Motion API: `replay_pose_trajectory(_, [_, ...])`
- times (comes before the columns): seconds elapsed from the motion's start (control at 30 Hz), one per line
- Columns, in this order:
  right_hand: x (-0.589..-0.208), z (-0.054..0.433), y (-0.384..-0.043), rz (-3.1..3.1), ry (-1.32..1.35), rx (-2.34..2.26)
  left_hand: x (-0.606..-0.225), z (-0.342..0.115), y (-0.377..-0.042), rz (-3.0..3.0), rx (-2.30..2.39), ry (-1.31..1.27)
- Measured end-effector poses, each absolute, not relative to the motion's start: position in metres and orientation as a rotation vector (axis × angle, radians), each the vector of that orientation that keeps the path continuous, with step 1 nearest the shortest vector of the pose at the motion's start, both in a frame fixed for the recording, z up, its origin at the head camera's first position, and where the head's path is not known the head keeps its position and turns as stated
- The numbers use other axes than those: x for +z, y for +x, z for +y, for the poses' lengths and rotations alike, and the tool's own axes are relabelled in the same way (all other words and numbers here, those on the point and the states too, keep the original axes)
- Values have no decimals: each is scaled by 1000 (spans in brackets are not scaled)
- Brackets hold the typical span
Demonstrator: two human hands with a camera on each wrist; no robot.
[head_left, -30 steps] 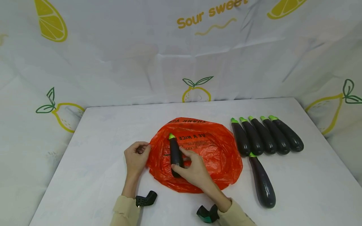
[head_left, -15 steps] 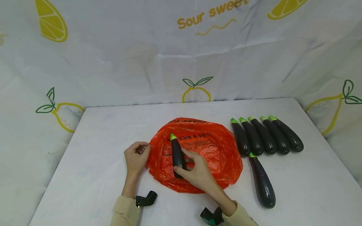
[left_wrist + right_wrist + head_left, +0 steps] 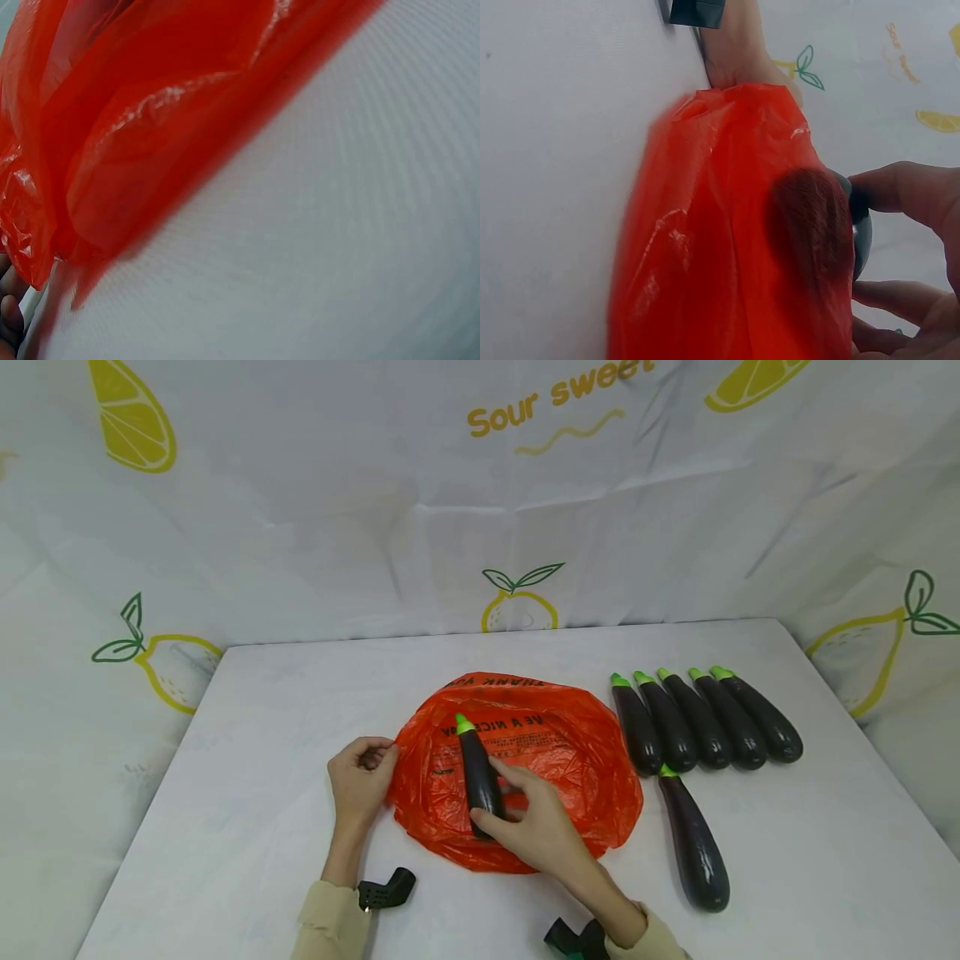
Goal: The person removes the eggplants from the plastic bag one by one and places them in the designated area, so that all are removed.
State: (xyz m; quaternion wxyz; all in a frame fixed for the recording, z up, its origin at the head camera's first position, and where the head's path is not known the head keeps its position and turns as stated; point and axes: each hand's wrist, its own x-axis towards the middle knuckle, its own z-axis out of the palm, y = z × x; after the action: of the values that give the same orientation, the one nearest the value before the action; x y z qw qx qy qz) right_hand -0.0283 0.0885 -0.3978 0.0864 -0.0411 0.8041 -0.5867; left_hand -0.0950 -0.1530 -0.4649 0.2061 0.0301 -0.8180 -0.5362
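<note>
In the head view my right hand (image 3: 542, 822) grips a dark eggplant (image 3: 482, 777) by its thick lower end, thumb on one side and fingers on the other. The eggplant's green cap points away from me, over the mouth of a red plastic bag (image 3: 577, 797) spread wide on the table. My left hand (image 3: 362, 779) pinches the bag's left rim between thumb and curled fingers. The right wrist view shows the eggplant (image 3: 861, 236) partly behind the bag's thin wall (image 3: 705, 247), with my right fingers (image 3: 907, 195) on its end.
Several more eggplants (image 3: 701, 718) lie side by side right of the bag, caps toward the back. A single eggplant (image 3: 696, 852) lies nearer me, its cap touching that row. A white cloth with lemon prints hangs behind the white table (image 3: 285, 710).
My right hand has shifted slightly right and toward me with the eggplant, which now leans a little more. The left hand stays at the bag's rim.
</note>
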Motion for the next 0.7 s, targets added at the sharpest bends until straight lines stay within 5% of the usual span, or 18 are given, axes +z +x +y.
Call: replay_pose_trajectory(0.7, [-381, 119, -19, 2472, -77, -1715, -464, -153, -95, -2283, -1507, 93])
